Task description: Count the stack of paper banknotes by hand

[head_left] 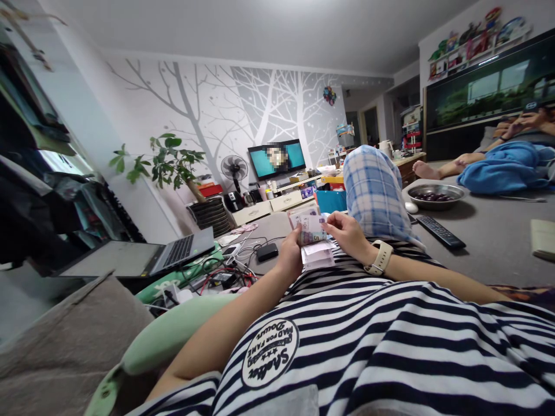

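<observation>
A small bundle of banknotes (310,227) is held above my lap, with a figure 5 showing on one of the front notes. My left hand (289,249) grips the bundle along its left side, thumb on top. At the upper right edge, my right hand (347,234) pinches a note between thumb and fingers; a pale watch (380,258) is on that wrist. Below the main bundle, several pale notes (318,256) hang folded over the striped shirt. How many notes there are cannot be told.
On the sofa to the right lie a remote control (440,232), a metal bowl (436,196) of dark round fruit and a blue cloth (509,167) by another person's legs. To the left stand an open laptop (173,254), tangled cables and a black box (266,252).
</observation>
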Action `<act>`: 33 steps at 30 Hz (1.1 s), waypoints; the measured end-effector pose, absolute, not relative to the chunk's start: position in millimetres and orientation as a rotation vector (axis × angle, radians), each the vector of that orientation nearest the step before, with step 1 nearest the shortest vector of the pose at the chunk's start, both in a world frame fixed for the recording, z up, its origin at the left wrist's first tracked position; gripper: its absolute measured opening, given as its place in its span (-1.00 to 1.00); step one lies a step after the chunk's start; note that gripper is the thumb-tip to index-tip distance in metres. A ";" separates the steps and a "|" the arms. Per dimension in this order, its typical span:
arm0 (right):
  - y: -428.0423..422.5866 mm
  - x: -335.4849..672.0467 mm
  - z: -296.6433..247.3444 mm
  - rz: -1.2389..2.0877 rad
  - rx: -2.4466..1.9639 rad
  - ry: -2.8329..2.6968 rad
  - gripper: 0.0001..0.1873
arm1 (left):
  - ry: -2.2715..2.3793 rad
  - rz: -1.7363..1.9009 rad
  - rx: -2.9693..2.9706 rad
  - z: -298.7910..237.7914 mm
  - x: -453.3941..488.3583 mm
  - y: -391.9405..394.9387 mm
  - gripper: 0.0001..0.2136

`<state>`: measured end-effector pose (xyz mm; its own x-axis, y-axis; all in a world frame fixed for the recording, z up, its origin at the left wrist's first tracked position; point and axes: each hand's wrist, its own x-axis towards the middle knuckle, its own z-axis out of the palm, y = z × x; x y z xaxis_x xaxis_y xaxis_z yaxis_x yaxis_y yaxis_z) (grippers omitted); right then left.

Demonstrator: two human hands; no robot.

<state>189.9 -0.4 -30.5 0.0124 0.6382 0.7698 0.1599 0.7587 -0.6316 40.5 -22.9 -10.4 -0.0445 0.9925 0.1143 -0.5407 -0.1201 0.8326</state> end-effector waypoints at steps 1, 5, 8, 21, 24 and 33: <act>-0.9 189.9 -30.3 0.418 -0.658 -1.543 -0.71 | 0.717 1.521 0.841 -8.9 41.3 -23.6 -0.75; -2.3 189.4 -29.6 0.438 -0.606 -1.543 -0.69 | 0.710 1.509 0.828 -5.5 42.9 -26.5 -0.73; -3.4 188.6 -29.0 0.514 -0.559 -1.540 -0.68 | 0.703 1.485 0.827 -5.3 42.6 -26.8 -0.72; -5.0 188.0 -28.2 0.641 -0.517 -1.594 -0.63 | 0.703 1.477 0.948 -8.1 39.4 -26.3 -0.67; -6.6 189.1 -27.0 0.605 -0.532 -1.606 -0.65 | 0.736 1.506 0.953 -8.8 38.7 -27.9 -0.68; -8.7 189.2 -26.7 0.652 -0.518 -1.623 -0.59 | 0.733 1.499 0.935 -8.0 39.8 -27.1 -0.73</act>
<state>189.2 -8.7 -26.7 -0.1497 0.6623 0.7342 -0.0300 0.7392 -0.6729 39.8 -27.1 -8.0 -0.0158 0.9884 0.1508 -0.4881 -0.1392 0.8616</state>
